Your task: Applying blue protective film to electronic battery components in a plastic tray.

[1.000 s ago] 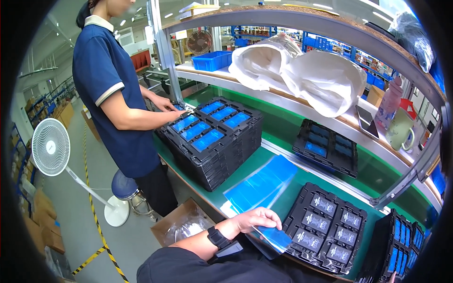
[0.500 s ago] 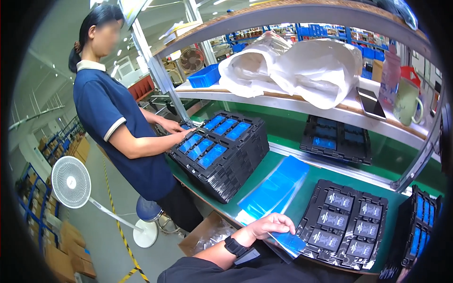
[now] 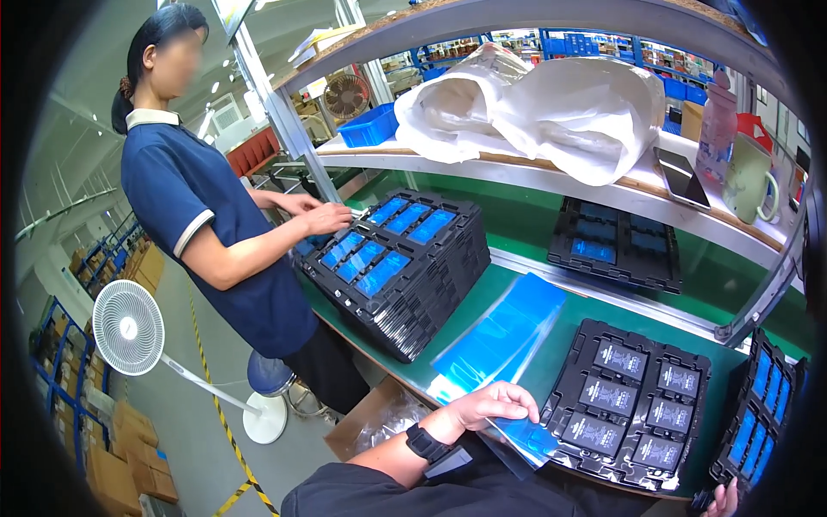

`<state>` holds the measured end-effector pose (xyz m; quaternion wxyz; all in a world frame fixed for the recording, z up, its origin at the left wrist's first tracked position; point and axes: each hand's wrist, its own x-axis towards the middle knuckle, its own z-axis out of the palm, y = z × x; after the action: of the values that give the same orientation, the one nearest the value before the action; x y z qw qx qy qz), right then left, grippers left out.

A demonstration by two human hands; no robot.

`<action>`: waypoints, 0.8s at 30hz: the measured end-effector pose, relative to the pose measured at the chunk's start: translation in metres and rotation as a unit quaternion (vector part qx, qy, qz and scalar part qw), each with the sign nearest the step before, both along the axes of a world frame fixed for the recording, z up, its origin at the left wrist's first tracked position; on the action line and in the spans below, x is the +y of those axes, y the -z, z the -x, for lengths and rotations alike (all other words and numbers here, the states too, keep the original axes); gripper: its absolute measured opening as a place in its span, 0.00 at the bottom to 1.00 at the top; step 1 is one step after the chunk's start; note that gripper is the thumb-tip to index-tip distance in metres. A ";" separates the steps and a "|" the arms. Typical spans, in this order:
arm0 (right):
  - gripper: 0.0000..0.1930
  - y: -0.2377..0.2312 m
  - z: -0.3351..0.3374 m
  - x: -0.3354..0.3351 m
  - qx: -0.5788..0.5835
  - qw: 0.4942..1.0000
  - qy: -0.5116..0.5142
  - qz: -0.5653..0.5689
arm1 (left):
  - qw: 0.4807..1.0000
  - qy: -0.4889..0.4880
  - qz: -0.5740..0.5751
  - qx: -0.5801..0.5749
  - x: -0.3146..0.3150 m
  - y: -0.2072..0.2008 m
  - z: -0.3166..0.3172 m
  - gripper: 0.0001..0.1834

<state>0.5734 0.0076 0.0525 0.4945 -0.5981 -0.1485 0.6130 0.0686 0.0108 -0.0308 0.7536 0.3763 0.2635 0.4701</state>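
Film (image 3: 531,442) at lower centre is perhaps risking a crease, left hand (image 3: 493,407) pinching only its edge; right hand's (image 3: 725,500) hold I cannot tell.

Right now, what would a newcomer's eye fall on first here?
Probably the big crumpled white bundle on the shelf above the bench. Next, the tall stack of black trays beside the co-worker. Nearer, the left hand pinches blue film beside a tray of six dark pieces.
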 end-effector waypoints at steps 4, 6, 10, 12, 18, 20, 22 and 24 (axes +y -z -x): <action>0.13 -0.011 0.021 0.004 -0.098 0.995 -0.026 0.025 | 1.000 -0.022 -0.014 0.005 -0.003 0.003 -0.001 0.11; 0.13 -0.022 0.031 0.004 -0.087 0.995 -0.047 0.025 | 0.999 -0.036 -0.021 0.006 -0.008 0.001 -0.001 0.12; 0.14 0.005 -0.036 -0.013 0.086 0.990 -0.114 0.006 | 1.000 -0.009 -0.009 -0.006 -0.011 -0.004 -0.007 0.12; 0.12 0.009 -0.043 -0.006 0.055 0.995 -0.089 0.005 | 1.000 -0.001 -0.007 0.001 -0.008 0.000 -0.010 0.12; 0.14 0.020 0.004 -0.003 -0.173 0.979 0.011 -0.102 | 0.996 -0.055 -0.018 0.073 -0.017 -0.008 0.005 0.11; 0.13 0.006 0.010 -0.009 -0.149 0.987 0.051 -0.038 | 0.994 -0.053 0.010 0.098 -0.013 -0.023 0.003 0.11; 0.14 -0.003 0.020 -0.007 -0.112 0.992 0.052 -0.036 | 0.987 -0.103 -0.026 0.119 -0.010 -0.006 0.007 0.09; 0.14 -0.015 0.037 -0.002 -0.098 0.993 0.065 -0.020 | 0.981 -0.154 -0.013 0.119 -0.012 0.004 0.017 0.10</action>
<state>0.5366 0.0058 0.0676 0.5286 -0.6534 -0.1694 0.5148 0.0520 -0.0014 -0.0348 0.6304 0.3939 0.3999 0.5362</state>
